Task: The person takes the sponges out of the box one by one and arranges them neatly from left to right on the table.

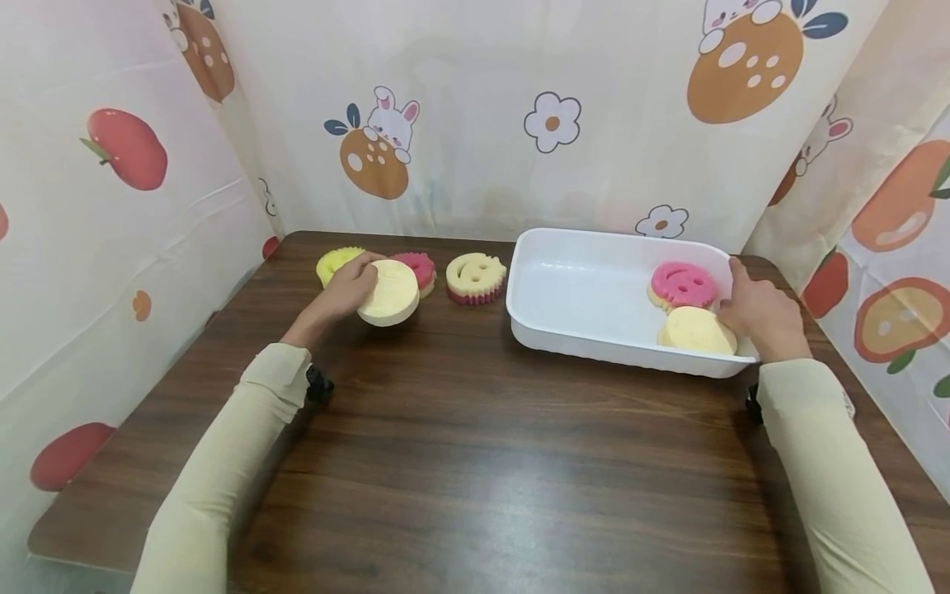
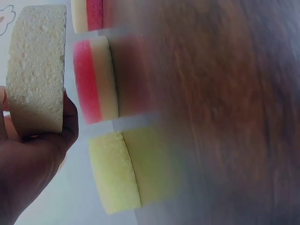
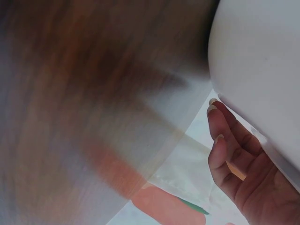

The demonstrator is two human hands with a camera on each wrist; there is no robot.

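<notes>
The left hand (image 1: 347, 289) grips a cream sponge (image 1: 389, 293), fingers curled over its top edge and thumb beneath. The sponge is held tilted above the worktop (image 1: 460, 429), near the rear left corner. In the left wrist view the same sponge (image 2: 36, 68) stands on edge in the hand (image 2: 33, 164), clear of the surface.

Three sponges lie in a row on the worktop behind and beside the held one. A yellow sponge (image 1: 336, 262) lies furthest left, partly covered by the hand. A pink sponge (image 1: 418, 268) on a cream base lies just behind the held sponge. A smiley sponge (image 1: 476, 277), cream above and pink below, lies just right of it and apart from the hand.

A white tray (image 1: 579, 297) sits at the rear right of the worktop. Two sponges lie at its right end: a pink smiley sponge (image 1: 683, 285) toward the back and a cream disc (image 1: 696, 331) at the front, the two touching.

The right hand (image 1: 757, 312) rests on the tray's right end. Its fingers curl over the rim beside the two sponges. In the right wrist view the fingers (image 3: 225, 140) lie against the tray's outer wall (image 3: 253, 56), lightly bent. That hand holds no sponge.
</notes>
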